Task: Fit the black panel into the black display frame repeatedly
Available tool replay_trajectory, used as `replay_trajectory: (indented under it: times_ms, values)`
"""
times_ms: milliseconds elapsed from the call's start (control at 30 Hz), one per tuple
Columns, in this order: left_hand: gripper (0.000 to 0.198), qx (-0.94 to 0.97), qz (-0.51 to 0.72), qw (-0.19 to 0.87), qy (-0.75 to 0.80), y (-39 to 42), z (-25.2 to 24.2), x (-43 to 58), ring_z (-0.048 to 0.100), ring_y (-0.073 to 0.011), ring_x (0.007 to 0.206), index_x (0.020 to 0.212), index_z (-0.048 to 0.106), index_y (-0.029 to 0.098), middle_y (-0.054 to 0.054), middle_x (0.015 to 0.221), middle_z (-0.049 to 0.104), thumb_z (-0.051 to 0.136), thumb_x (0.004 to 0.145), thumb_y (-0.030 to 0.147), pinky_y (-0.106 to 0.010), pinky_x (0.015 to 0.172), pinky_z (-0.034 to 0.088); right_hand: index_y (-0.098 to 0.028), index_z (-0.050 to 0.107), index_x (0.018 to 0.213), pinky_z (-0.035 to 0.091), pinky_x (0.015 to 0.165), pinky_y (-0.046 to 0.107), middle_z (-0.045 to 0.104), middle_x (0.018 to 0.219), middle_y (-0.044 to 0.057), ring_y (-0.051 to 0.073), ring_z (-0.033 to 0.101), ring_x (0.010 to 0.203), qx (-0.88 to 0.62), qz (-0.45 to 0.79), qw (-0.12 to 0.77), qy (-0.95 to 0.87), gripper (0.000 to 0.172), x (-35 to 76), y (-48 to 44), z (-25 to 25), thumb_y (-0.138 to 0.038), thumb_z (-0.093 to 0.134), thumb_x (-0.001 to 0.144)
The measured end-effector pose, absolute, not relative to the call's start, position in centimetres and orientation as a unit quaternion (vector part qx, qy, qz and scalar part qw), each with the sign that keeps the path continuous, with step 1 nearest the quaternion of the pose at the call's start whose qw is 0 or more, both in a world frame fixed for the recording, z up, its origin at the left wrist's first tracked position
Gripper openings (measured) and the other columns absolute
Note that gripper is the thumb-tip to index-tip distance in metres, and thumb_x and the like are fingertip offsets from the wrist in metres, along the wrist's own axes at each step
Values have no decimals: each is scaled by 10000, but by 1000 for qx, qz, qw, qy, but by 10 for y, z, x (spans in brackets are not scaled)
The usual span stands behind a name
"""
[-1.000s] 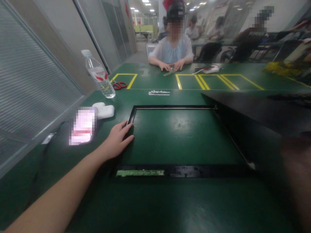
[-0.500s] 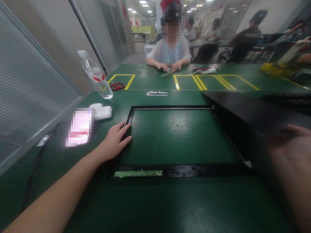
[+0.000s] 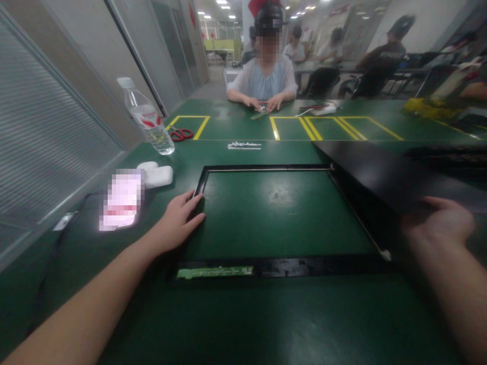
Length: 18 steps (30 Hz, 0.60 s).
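Note:
A black rectangular frame (image 3: 266, 168) lies on the green table (image 3: 297, 319), its near bar carrying a green strip (image 3: 215, 272). My left hand (image 3: 182, 220) rests at the frame's left side, fingers apart, the fingertips touching the bar. At the right, my right hand (image 3: 441, 220) grips the near edge of a thin dark panel (image 3: 384, 172). The panel is tilted, with its left edge near the right side of the frame. Some fingers of the right hand are hidden by the panel.
To the left are a water bottle (image 3: 150, 121), a white case (image 3: 159, 176), a lit phone (image 3: 124, 197) and red scissors (image 3: 181, 134). White strips (image 3: 244, 146) lie beyond the frame. A person (image 3: 266, 76) sits opposite, hands on the table.
My right hand has moved a little left and up with the dark panel, whose surface now shows flatter. The left hand stays on the frame.

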<state>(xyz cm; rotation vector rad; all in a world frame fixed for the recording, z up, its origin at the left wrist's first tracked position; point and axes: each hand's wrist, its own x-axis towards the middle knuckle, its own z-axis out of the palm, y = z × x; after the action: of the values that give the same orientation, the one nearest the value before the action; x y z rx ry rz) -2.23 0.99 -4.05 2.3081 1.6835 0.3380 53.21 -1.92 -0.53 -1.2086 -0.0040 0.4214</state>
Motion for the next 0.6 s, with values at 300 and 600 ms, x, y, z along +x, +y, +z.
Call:
replay_trajectory:
  times_ms: [300,600]
  values:
    - [809,797,112,134,579,9,-40,-24,385,-449,1555,1599,512,120,-234,1702,421,412,984,638,-658,1262,296,-184,560,658,588,468,194,636,916,64,142,685,791,-539,155,827,36,243,510,-28,17,-12,485,813]
    - [760,796,142,135,573,10,-46,-26,411,-457,1530,1566,559,195,-193,1665,479,447,971,654,-682,1244,315,-178,539,668,537,436,170,625,970,47,101,639,727,-550,157,818,59,269,509,-26,25,28,444,815]
